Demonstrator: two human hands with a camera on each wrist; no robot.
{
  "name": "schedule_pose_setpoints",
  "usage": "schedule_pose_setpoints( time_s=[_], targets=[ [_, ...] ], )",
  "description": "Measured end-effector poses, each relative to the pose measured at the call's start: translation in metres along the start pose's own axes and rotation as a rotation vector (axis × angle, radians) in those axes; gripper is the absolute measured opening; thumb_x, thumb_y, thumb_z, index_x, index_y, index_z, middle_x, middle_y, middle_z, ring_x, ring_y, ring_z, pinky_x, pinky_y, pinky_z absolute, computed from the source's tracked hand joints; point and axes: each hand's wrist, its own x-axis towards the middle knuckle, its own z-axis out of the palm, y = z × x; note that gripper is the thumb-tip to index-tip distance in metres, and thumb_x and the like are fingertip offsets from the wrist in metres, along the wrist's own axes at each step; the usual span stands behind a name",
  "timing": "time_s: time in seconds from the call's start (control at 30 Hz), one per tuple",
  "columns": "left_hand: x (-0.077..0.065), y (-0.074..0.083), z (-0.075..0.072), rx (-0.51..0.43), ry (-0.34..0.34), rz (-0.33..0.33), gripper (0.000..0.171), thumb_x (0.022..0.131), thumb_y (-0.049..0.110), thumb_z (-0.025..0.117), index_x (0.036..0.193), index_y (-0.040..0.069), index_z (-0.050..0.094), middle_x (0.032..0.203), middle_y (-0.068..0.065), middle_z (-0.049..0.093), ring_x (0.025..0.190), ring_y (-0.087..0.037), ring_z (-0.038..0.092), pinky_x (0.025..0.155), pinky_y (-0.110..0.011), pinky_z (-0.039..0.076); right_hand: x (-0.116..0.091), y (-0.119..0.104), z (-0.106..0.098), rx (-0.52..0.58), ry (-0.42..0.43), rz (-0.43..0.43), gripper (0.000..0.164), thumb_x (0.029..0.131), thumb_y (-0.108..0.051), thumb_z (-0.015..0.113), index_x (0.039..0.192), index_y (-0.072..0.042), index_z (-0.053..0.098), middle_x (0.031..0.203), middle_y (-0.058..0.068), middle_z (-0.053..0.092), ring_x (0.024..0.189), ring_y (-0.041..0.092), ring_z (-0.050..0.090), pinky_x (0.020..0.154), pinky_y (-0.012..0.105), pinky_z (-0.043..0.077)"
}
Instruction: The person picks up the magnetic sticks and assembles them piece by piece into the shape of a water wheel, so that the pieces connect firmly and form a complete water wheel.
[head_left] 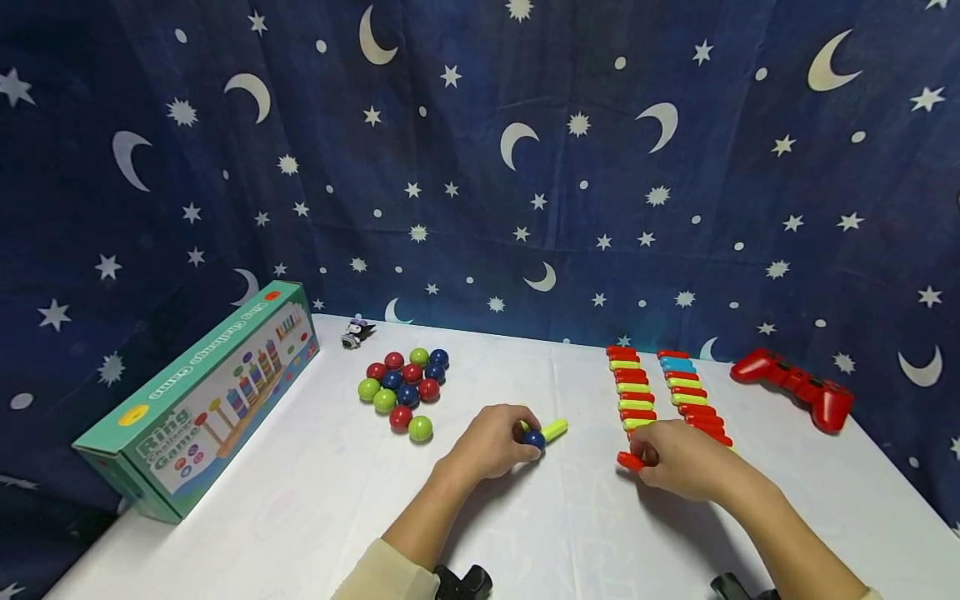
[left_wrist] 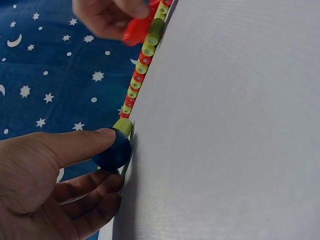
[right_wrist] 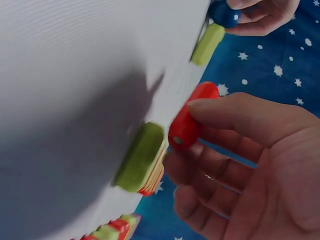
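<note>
Near the middle of the table my left hand pinches a dark blue ball between thumb and fingers. Beside that ball lies a yellow-green stick with rounded edges, partly covered by the hand in the head view. Further right, my right hand grips a red stick with thumb and fingertips, held just above the table. This red stick is at the near end of a column of red and yellow-green sticks. A second column, with blue sticks among red and yellow-green ones, runs alongside, its near end hidden by the right hand.
Several red, green and blue balls form a cluster left of centre. A green ring-game box stands at the left, with a small figurine behind. At the far right lies a red game controller. A starry cloth hangs behind the table.
</note>
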Motion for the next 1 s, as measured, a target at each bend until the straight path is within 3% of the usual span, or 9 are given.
schedule_pose_setpoints(
  time_s=[0.27, 0.67, 1.0],
  targets=[
    [0.001, 0.000, 0.000, 0.013, 0.004, 0.002, 0.026, 0.086, 0.016, 0.083, 0.111, 0.012, 0.076, 0.090, 0.000, 0.068, 0.082, -0.012, 0.057, 0.080, -0.031, 0.051, 0.015, -0.025, -0.001, -0.020, 0.096, -0.070, 0.025, 0.080, -0.019, 0.087, 0.099, -0.017, 0.070, 0.084, -0.005, 0.065, 0.078, 0.014, 0.056, 0.073, 0.034, 0.055],
    [0.001, 0.002, 0.002, 0.016, 0.033, 0.009, 0.027, 0.085, 0.017, 0.085, 0.110, 0.010, 0.075, 0.089, -0.002, 0.069, 0.080, -0.012, 0.058, 0.078, -0.029, 0.052, 0.043, -0.052, 0.011, 0.022, 0.052, -0.161, 0.018, 0.084, -0.014, 0.084, 0.097, -0.017, 0.072, 0.080, -0.005, 0.063, 0.076, 0.014, 0.054, 0.075, 0.032, 0.054],
    [0.000, 0.001, 0.004, 0.043, 0.055, 0.025, 0.027, 0.084, 0.018, 0.085, 0.108, 0.010, 0.075, 0.086, -0.002, 0.070, 0.077, -0.011, 0.057, 0.075, -0.027, 0.051, 0.048, -0.059, 0.018, 0.061, 0.030, -0.159, 0.021, 0.082, -0.012, 0.085, 0.099, -0.016, 0.074, 0.082, -0.004, 0.065, 0.078, 0.016, 0.055, 0.078, 0.035, 0.055]
  ],
)
